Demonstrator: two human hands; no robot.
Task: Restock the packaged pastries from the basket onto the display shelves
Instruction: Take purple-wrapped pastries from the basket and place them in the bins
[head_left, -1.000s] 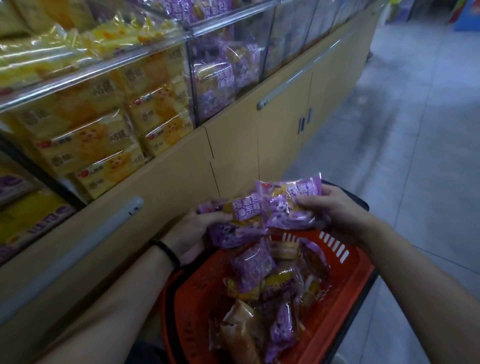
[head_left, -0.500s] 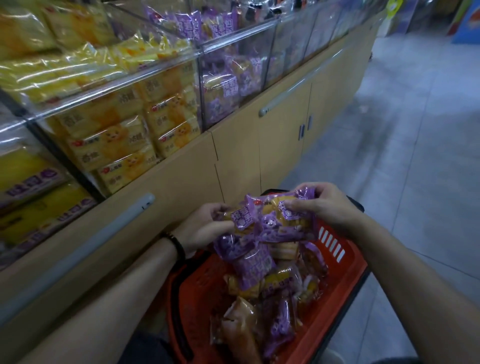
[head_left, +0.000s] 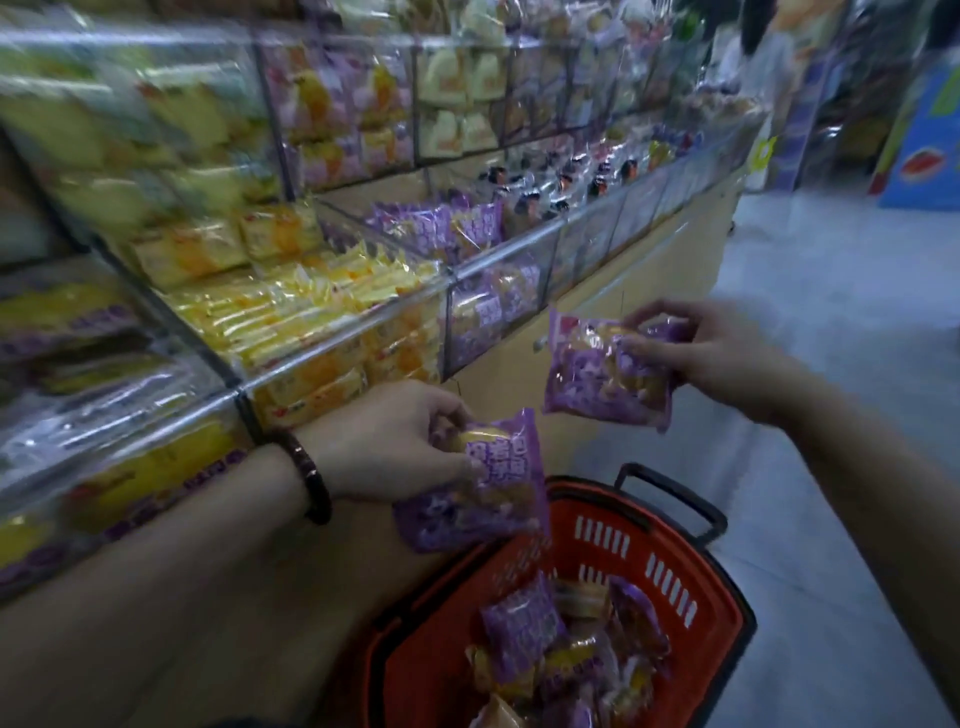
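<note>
My left hand (head_left: 395, 441) grips a purple pastry packet (head_left: 483, 488) just above the red basket (head_left: 691, 587). Higher and to the right, my right hand (head_left: 711, 348) pinches another purple pastry packet (head_left: 602, 374) in front of the shelf unit. The basket sits low at the bottom centre and holds several more purple and yellow packets (head_left: 524, 623). A clear-fronted shelf bin with matching purple packets (head_left: 447, 228) lies up and to the left of both hands.
A neighbouring bin holds yellow packets (head_left: 311, 306), and upper shelves carry more wrapped pastries (head_left: 452, 98). The beige cabinet front (head_left: 649, 270) runs below the bins. Grey floor (head_left: 831, 312) stretches right, with a blue stand (head_left: 924, 150) at the far end.
The view has tilted up to the shelves. Both hands have risen from the basket and moved apart, each carrying a purple packet; the right hand is now higher, near the cabinet.
</note>
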